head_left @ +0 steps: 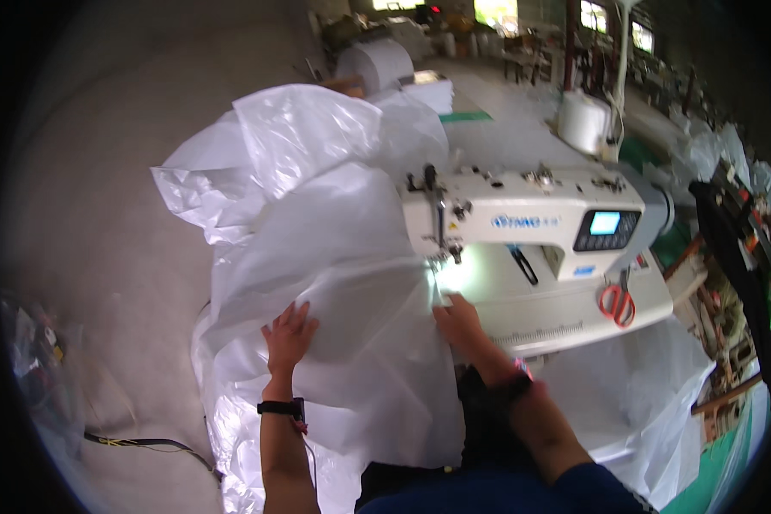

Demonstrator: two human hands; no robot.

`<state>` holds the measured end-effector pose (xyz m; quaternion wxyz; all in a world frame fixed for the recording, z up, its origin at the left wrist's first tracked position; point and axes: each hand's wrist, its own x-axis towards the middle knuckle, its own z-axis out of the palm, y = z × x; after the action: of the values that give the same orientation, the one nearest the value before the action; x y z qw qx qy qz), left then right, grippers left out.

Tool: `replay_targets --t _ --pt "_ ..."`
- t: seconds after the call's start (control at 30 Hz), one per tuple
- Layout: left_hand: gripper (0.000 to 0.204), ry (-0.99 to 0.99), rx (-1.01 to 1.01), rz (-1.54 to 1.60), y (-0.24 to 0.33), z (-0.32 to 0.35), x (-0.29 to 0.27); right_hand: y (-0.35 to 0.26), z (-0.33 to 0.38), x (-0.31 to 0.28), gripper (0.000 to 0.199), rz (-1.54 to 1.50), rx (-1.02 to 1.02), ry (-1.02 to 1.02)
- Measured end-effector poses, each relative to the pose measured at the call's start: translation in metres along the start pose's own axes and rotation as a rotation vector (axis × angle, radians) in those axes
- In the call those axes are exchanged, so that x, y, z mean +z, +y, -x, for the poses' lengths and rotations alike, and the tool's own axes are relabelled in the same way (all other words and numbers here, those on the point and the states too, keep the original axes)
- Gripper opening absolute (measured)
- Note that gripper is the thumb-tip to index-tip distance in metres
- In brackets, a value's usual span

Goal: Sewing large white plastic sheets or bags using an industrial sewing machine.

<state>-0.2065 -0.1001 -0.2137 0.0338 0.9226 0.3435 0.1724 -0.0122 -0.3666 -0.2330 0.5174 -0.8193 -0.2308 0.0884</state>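
Note:
A large white plastic sheet (334, 223) lies over the left part of the sewing table, with a crumpled shiny part heaped at its far end. My left hand (289, 337) rests on it, open, fingers spread and pressing down. Its right edge runs under the needle area of a white sewing machine (505, 214), where a lamp glows. Just in front of the needle, my right hand (458, 319) is closed on that edge, fingertips partly hidden. Each wrist wears a dark band.
Red-handled scissors (617, 304) and a black tool (522, 265) lie on the machine bed. A white thread cone (583, 122) stands behind the machine, and a big white roll (375, 66) sits farther back. A dark cable (146, 443) crosses the floor at left.

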Motion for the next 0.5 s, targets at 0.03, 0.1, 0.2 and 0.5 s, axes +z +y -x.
replay_targets --t 0.03,0.1,0.2,0.5 --pt "0.047 -0.008 0.064 -0.016 -0.008 -0.012 0.002 0.008 0.012 -0.006 0.033 -0.13 0.129 -0.16" --pt "0.05 -0.085 0.133 0.02 -0.021 -0.036 0.008 0.029 0.064 -0.005 0.025 -1.059 0.424 -0.414" --pt "0.05 -0.091 0.112 -0.022 -0.022 -0.066 0.017 0.057 0.112 0.02 0.026 -0.688 0.379 -0.84" --pt "0.049 -0.022 0.05 0.134 0.032 0.07 -0.053 0.039 0.1 0.079 0.038 -0.966 0.717 -0.832"
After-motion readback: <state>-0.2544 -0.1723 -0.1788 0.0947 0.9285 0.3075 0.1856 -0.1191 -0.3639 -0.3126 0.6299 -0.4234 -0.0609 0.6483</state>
